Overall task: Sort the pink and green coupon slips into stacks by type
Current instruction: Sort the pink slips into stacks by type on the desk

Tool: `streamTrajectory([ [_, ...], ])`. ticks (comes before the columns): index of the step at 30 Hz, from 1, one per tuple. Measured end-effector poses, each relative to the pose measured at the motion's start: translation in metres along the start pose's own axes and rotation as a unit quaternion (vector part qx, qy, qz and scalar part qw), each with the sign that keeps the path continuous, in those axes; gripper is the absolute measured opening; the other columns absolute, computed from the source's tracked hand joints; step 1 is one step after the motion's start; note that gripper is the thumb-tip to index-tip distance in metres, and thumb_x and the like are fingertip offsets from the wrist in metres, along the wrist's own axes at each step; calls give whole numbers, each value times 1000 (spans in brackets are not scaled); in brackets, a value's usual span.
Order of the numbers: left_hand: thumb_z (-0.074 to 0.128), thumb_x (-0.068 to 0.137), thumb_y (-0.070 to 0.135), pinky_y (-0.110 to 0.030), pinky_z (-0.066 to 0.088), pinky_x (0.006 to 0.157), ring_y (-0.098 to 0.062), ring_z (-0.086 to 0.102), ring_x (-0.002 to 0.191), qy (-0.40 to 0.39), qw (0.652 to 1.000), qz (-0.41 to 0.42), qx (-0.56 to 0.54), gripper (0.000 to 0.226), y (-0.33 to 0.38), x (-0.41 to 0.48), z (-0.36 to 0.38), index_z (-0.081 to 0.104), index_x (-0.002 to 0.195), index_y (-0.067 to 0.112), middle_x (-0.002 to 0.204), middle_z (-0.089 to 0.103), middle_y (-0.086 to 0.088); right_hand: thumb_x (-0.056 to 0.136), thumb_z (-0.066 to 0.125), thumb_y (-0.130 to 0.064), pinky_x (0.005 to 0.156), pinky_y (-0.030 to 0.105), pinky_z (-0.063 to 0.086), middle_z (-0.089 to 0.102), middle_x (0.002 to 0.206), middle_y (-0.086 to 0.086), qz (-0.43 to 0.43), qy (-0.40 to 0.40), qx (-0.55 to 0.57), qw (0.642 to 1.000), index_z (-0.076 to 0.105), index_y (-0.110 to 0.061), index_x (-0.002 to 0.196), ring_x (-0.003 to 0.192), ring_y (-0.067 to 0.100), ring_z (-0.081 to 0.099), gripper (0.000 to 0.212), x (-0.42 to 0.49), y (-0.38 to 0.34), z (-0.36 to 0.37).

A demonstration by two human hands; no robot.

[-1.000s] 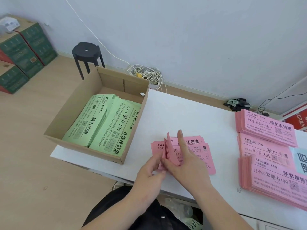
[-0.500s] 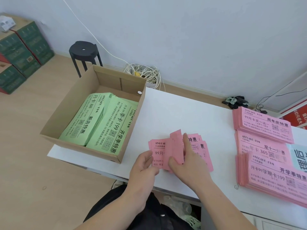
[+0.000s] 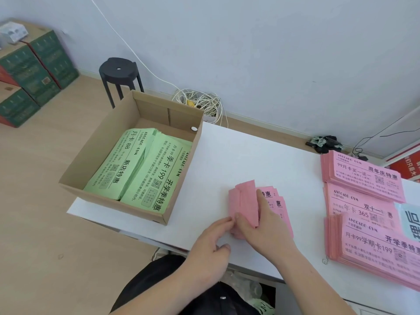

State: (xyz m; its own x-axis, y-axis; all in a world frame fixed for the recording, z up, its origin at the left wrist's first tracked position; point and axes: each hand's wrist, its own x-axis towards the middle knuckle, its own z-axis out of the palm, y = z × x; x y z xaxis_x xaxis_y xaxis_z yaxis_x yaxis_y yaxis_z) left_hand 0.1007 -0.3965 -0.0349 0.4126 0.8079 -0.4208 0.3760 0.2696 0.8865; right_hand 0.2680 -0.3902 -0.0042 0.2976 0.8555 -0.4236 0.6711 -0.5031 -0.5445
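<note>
A small loose pile of pink slips lies near the front edge of the white table. My right hand rests on the pile, index finger stretched over it and thumb pinching its lifted left part. My left hand touches the pile's lower left corner with its fingertips. Three sorted pink stacks lie in a column at the right. Two stacks of green slips lie inside a cardboard box at the left.
The box overhangs the table's left end. A pale blue card lies on the pink stacks at the right edge. A black stool, coiled white cable and green cartons stand on the floor behind.
The upper slips of the small pink pile have been turned over to the left, so their blank backs now show. Both hands stayed on the pile.
</note>
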Motion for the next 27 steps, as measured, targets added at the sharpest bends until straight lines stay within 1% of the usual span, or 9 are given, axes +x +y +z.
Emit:
streamTrajectory([
  [2, 53, 99, 6, -9, 43, 92, 2, 61, 109, 66, 994, -57, -71, 50, 0, 1, -4, 52, 129, 46, 133, 58, 17, 94, 56, -60, 94, 30, 47, 56, 146, -9, 10, -2, -9, 1000, 3, -30, 164, 119, 15, 61, 93, 0, 1, -1],
  [4, 56, 102, 12, -23, 50, 101, -5, 66, 109, 117, 974, -99, -166, 37, -2, 5, -10, 58, 133, 31, 126, 66, 11, 84, 60, -75, 99, 30, 45, 49, 153, -14, 8, -15, 5, 1000, 2, -34, 163, 129, 13, 57, 107, -2, 1, -1],
  [7, 51, 107, 28, -30, 58, 92, -13, 74, 99, 117, 960, -99, -234, 22, 12, 13, -25, 63, 126, 26, 112, 76, 4, 64, 66, -89, 108, 31, 40, 45, 154, -18, -17, -35, -12, 999, 14, -41, 161, 137, 9, 48, 121, -4, -1, -4],
  [11, 56, 105, 24, -39, 63, 84, -16, 75, 90, 98, 981, -57, -159, 17, 26, 28, -35, 70, 114, 26, 101, 78, 0, 50, 73, -90, 120, 33, 28, 28, 161, -21, -35, -96, -87, 991, 48, -48, 146, 148, 6, 30, 108, -6, 3, -6],
  [16, 54, 93, 0, -33, 62, 77, -3, 70, 84, 75, 997, -18, 1, 43, 22, 41, -31, 66, 107, 39, 97, 73, 15, 91, 69, -39, 112, 28, 39, 39, 153, -17, -64, -26, -47, 997, 61, -43, 131, 141, 8, 43, 42, 6, 28, -7],
  [20, 49, 94, -1, -27, 56, 72, -4, 67, 79, 84, 996, 23, 10, 44, 19, 47, -34, 63, 98, 41, 92, 72, 13, 87, 73, -18, 111, 38, 40, 26, 163, 4, 16, 79, -37, 996, 26, -37, 159, 144, 25, 37, 88, 18, 48, -35],
  [22, 50, 95, -2, -25, 49, 66, -5, 61, 72, 85, 995, 57, 12, 41, 23, 49, -35, 61, 95, 38, 87, 71, 8, 82, 75, -12, 96, 42, 50, 46, 148, 4, 75, 73, 44, 994, 17, -36, 161, 123, 26, 53, 102, 23, 58, -48],
  [24, 50, 95, -3, -24, 46, 67, -7, 61, 75, 84, 992, 97, 19, 39, 27, 51, -37, 60, 96, 34, 86, 70, 6, 82, 73, -5, 87, 41, 57, 69, 117, -1, 90, 67, 167, 980, 37, -31, 153, 104, 20, 66, 84, 24, 67, -56],
  [27, 50, 96, -3, -25, 52, 78, -9, 67, 92, 84, 988, 130, 29, 38, 33, 55, -42, 59, 104, 33, 97, 72, 9, 86, 68, 9, 70, 24, 56, 77, 97, -7, 60, 108, 246, 961, 66, -23, 114, 88, 10, 72, 42, 16, 65, -70],
])
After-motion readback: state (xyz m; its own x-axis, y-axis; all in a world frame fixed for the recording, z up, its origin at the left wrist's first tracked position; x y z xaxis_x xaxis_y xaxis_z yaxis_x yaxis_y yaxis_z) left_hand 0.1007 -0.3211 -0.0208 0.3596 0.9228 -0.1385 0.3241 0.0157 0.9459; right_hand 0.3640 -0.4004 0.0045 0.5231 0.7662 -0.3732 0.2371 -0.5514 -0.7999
